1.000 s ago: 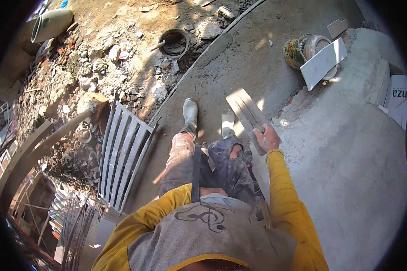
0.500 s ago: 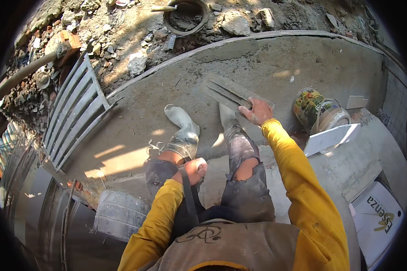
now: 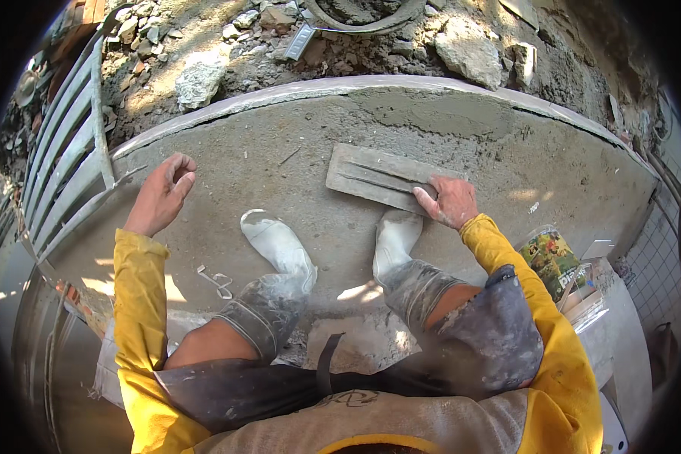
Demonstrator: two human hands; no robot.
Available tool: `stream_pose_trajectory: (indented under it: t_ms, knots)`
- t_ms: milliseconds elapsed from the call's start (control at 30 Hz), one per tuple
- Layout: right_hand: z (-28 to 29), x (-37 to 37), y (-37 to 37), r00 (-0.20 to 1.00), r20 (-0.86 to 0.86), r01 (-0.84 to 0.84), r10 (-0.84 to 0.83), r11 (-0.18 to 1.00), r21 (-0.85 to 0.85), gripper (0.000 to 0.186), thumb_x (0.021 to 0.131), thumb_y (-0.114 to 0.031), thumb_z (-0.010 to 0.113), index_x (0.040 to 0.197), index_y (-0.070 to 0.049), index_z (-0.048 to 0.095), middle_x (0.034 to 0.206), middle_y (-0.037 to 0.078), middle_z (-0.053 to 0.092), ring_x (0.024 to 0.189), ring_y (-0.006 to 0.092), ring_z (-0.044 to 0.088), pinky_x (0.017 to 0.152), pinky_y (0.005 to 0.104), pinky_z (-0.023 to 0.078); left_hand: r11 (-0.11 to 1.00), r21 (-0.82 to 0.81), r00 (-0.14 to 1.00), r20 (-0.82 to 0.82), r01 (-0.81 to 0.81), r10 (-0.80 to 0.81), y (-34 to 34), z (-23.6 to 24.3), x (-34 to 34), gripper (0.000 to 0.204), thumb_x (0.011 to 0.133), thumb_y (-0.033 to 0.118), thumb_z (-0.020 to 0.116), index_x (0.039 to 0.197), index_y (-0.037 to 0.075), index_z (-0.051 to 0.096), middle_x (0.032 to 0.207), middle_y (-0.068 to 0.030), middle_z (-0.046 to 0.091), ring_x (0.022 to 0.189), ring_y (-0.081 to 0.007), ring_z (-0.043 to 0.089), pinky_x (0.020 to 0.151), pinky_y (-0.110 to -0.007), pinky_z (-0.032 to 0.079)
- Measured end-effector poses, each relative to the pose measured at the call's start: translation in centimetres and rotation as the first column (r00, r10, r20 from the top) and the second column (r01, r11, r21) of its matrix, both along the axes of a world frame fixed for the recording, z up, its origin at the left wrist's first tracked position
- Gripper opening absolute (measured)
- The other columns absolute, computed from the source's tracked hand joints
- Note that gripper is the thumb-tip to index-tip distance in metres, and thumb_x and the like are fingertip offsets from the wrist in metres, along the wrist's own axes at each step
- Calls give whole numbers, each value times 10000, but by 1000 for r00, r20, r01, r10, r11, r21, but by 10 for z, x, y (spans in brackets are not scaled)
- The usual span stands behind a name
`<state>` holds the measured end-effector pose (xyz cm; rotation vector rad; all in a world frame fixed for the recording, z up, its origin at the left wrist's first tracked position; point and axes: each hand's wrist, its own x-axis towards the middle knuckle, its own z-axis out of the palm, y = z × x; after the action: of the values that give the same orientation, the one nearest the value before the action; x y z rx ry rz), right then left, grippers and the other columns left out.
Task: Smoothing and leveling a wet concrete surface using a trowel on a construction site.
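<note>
My right hand (image 3: 449, 202) grips a long, flat, grey plastering float (image 3: 356, 170) by its raised rib. The float's blade lies low over the rough cement floor (image 3: 310, 189), just ahead of my right white rubber boot (image 3: 395, 238); whether it touches the surface I cannot tell. Out to the left, my left hand (image 3: 163, 195) is raised with its fingers curled in, and no object shows in it. A grey slatted metal grate (image 3: 72, 144) is nearest to that hand. My left boot (image 3: 280, 246) stands flat on the cement between the hands.
A raised curb (image 3: 295, 92) bounds the slab at the far side, with a darker wet-looking patch (image 3: 439, 113) beside it. Beyond lie rubble, big stones (image 3: 469, 53) and a round tub (image 3: 371, 26). At right stands a printed bucket (image 3: 548, 257). Thin scrap (image 3: 218, 281) lies near my left boot.
My left hand has left my knee and swung out forward and left. My knees have spread and bent lower. The float stays in my right hand, and the view has shifted.
</note>
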<state>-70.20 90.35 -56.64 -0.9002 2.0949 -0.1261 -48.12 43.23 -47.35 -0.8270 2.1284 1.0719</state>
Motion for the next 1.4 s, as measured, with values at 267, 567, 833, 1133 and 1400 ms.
stream_pose_trajectory:
  t_ms: [267, 567, 833, 1133, 1400]
  knots:
    - [-19, -17, -43, 986, -160, -71, 49, 988, -136, 432, 918, -501, 571, 870, -76, 628, 789, 162, 682, 725, 368, 681, 648, 490, 533, 950, -129, 959, 14, 283, -284, -11, 30, -87, 247, 988, 161, 562, 1168, -9, 560, 1133, -119, 625, 1065, -183, 578, 953, -314, 458]
    - [-10, -21, -53, 995, -101, -34, 20, 990, -136, 431, 935, -486, 550, 924, -63, 630, 846, 161, 703, 833, 359, 695, 721, 469, 547, 879, -170, 861, -190, 445, -472, 59, 84, -175, 235, 966, 137, 594, 1141, -20, 591, 1047, -145, 650, 986, -238, 632, 895, -349, 495]
    - [-8, -21, -45, 994, -89, 54, -64, 992, -112, 418, 927, -472, 573, 932, -60, 647, 857, 181, 715, 842, 368, 702, 762, 465, 551, 834, -89, 819, -158, 545, -552, 126, 154, -157, 282, 861, 108, 665, 1128, 42, 603, 1004, -137, 628, 974, -318, 616, 869, -401, 483]
    - [-12, -17, -63, 991, -81, 97, -104, 991, -88, 419, 930, -464, 586, 967, -50, 642, 862, 195, 715, 842, 379, 705, 773, 486, 549, 729, -80, 715, -146, 680, -683, 157, 171, -130, 349, 826, 173, 696, 1152, 85, 609, 1044, -118, 611, 998, -352, 574, 871, -432, 450]
    - [-16, -55, -57, 855, -243, 417, -458, 886, -202, 439, 900, -480, 622, 913, -43, 661, 878, 240, 702, 867, 419, 692, 766, 495, 547, 665, -269, 641, -184, 696, -745, 157, 158, -137, 373, 815, 122, 696, 1169, 63, 593, 1015, -138, 597, 968, -369, 565, 852, -446, 444]
